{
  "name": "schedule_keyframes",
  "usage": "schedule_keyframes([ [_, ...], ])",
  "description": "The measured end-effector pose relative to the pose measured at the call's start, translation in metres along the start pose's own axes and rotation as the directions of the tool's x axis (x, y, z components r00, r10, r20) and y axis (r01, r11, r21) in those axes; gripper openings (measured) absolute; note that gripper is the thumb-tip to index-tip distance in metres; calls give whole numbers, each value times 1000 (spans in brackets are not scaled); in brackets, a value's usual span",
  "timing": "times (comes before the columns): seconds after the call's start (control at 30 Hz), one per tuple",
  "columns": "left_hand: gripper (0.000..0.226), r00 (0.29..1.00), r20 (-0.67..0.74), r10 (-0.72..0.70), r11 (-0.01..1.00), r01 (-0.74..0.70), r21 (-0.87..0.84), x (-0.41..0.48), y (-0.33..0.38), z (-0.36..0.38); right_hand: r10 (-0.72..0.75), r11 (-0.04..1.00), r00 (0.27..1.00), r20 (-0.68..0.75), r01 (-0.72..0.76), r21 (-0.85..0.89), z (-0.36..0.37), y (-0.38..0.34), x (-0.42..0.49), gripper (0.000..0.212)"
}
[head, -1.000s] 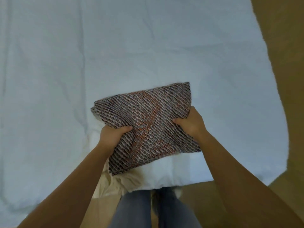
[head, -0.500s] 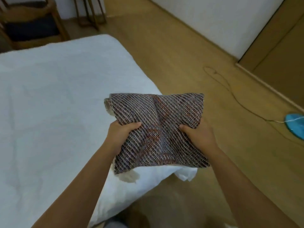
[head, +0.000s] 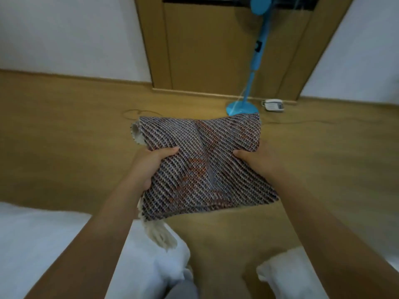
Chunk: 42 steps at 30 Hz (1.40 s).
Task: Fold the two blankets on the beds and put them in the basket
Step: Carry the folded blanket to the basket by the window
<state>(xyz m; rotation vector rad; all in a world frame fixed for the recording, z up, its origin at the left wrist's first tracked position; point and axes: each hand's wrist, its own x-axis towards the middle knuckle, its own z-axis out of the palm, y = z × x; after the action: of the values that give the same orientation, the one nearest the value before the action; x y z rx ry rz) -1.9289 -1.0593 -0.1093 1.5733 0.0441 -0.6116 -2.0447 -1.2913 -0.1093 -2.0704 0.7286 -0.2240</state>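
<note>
Above the wooden floor (head: 64, 147), in front of the person, the folded blanket (head: 200, 167) is held in the air, clear of both beds. It is a thick woven square, diagonal weave in grey, white and rust, with a crease running down its middle and a cream fringe (head: 158, 234) hanging from its near left corner. Left hand (head: 149, 167) grips the left edge, thumb on top, fingers wrapped under the fabric. Right hand (head: 257, 160) grips the right edge the same way, thumb on top, fingers hidden beneath. Both forearms reach forward from the lower corners. White bed (head: 43, 244) lies at lower left; a second white bed corner (head: 287, 272) shows at lower right. Beyond the blanket, a blue standing fan (head: 250, 93) stands before a wooden door (head: 211, 46), with a white power strip (head: 274, 104) just beside its base. Basket not in view.
</note>
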Motion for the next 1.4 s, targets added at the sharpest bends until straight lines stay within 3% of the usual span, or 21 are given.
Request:
schedule_keyframes([
  [0.17,42,962,268,-55,987,12,160,96,31,123,226,973,949,-222,-207,104,-71,59,43,37],
  [0.3,43,886,445,-131,968,17,251,146,31,239,409,911,848,-338,-359,201,-130,116,63,34],
  [0.47,33,772,597,-218,933,-15,360,188,28,406,531,847,715,-455,-437,302,-223,195,88,28],
  [0.6,23,690,670,-274,911,-38,411,206,26,535,610,792,597,-521,-479,378,-310,245,105,34],
  [0.8,32,542,762,-353,879,-85,468,218,22,715,665,731,414,-621,-529,431,-417,316,125,36],
  [1.0,39,339,828,-447,828,-194,527,219,6,905,735,616,138,-663,-543,570,-514,397,138,41],
  [1.2,31,130,829,-545,762,-336,553,184,-5,1083,773,525,-108,-625,-442,727,-606,466,134,34],
  [1.3,38,79,813,-577,738,-377,560,156,-20,1165,759,506,-189,-623,-430,748,-656,510,124,32],
  [1.4,44,50,799,-599,722,-399,566,126,-41,1248,761,498,-215,-612,-411,763,-715,561,111,31],
])
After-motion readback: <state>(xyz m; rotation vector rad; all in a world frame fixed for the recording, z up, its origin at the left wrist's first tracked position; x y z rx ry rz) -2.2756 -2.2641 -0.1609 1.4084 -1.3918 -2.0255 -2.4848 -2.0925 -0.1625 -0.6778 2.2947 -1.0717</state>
